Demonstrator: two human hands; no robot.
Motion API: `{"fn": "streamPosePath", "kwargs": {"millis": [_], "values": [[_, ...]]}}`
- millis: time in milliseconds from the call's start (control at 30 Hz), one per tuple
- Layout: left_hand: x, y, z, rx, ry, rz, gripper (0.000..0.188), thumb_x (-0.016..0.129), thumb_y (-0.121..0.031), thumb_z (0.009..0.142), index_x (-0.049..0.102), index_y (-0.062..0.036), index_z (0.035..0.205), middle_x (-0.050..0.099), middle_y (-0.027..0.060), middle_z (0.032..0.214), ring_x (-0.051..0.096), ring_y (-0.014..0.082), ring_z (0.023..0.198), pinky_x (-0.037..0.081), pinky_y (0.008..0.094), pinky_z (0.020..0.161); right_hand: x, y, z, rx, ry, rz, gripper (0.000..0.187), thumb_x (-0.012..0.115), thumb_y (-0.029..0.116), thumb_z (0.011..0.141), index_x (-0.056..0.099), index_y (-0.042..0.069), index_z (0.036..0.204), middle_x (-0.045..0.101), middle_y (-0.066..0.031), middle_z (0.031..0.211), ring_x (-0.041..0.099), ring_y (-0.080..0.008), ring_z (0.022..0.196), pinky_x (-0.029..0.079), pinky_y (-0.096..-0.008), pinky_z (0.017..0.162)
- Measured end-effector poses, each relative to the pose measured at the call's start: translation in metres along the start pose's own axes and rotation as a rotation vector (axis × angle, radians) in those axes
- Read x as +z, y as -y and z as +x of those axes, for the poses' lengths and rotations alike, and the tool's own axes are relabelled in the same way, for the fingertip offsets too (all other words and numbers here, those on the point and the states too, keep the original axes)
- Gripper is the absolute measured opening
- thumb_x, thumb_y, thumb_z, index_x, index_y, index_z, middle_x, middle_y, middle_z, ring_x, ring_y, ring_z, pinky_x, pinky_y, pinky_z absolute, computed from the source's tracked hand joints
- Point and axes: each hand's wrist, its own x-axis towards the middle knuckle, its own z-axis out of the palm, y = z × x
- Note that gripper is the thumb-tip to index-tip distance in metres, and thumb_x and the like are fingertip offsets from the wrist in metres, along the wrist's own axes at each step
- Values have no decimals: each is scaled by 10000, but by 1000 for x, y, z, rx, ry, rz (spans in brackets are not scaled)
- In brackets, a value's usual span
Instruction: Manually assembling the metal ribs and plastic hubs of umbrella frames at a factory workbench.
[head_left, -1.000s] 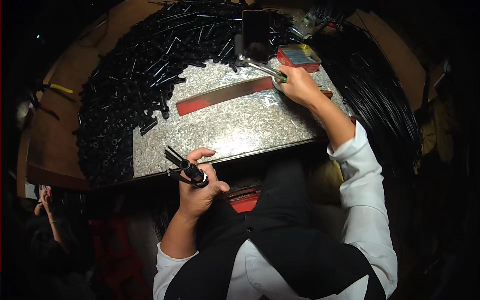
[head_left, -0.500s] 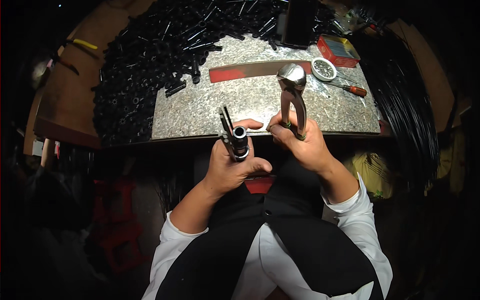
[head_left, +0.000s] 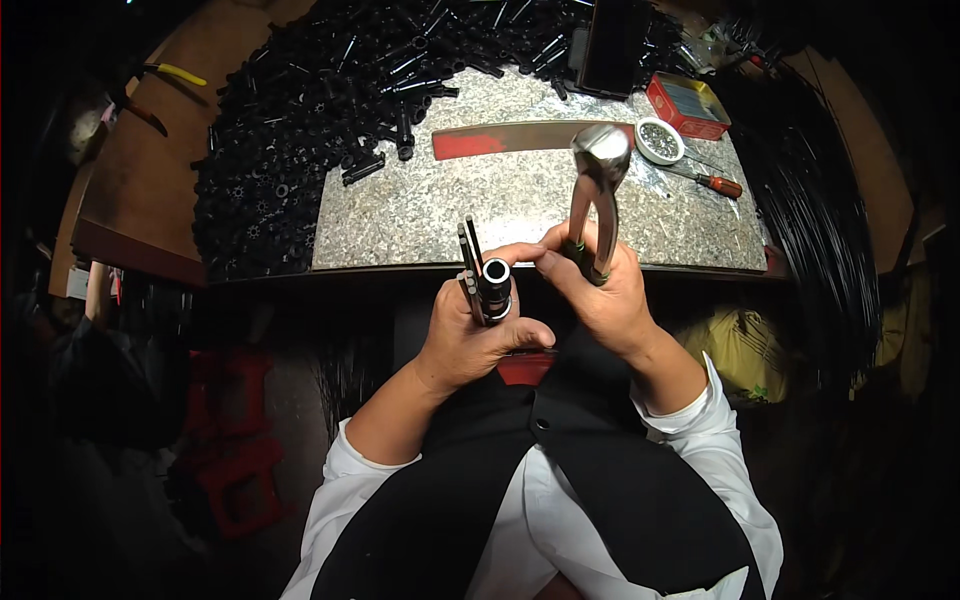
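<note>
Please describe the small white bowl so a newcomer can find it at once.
Start at the speckled slab; at its far right stands the red tin. The white bowl sits by the tin's near left corner. Unlike the tin and the orange-handled screwdriver, it is round, holding small shiny pieces.

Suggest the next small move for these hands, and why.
Perhaps ease the right hand slightly away from the left hand: their fingertips appear to meet beside the black tube, limiting how freely the pincers could swing. Whether anything is pinched there is unclear.
</note>
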Motion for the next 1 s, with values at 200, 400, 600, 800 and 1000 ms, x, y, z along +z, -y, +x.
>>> {"fn": "streamPosePath", "kwargs": {"millis": [200, 400, 600, 800, 1000], "values": [[-5, -2, 1, -16, -65, -52, 923, 868, -130, 643, 315, 48, 1360, 422, -71, 567, 401, 5, 538, 331, 164, 527, 13, 7, -6, 110, 90, 281, 37, 562, 37, 886, 563, 13, 914, 538, -8, 807, 470, -45, 674, 374, -213, 595], [3, -2, 2, 16, -88, -273, 899, 862, -171, 654, 331, 9, 1357, 540, -36, 774, 520, 30, 678, 436, 165, 625, 20, 6, -6, -4, 178, 230, 46, 566, 13, 871, 572, -6, 913, 572, -53, 892, 543, -116, 827, 433, -258, 760], [-3, 6, -1, -7, -109, -218, 933, 891, -251, 594, 376, -8, 1333, 569, -11, 872, 548, 58, 792, 461, 208, 718, 21, 10, -5, 70, 199, 215, 55, 565, 1, 865, 574, -10, 918, 574, -59, 903, 546, -128, 853, 434, -270, 788], [-4, 5, 0, -30, -112, -213, 956, 896, -313, 564, 394, -12, 1320, 569, -26, 833, 547, 56, 783, 448, 204, 726, 23, 6, -5, 86, 204, 308, 59, 552, -4, 862, 565, -7, 919, 560, -60, 896, 528, -122, 840, 422, -268, 772], [-5, 4, -1, -27, -119, -194, 952, 889, -342, 567, 396, -17, 1315, 580, -20, 828, 553, 59, 789, 450, 207, 731, 25, 8, -4, 117, 219, 392, 68, 543, 19, 859, 556, -6, 921, 550, -55, 894, 517, -120, 834, 412, -267, 764]]}}
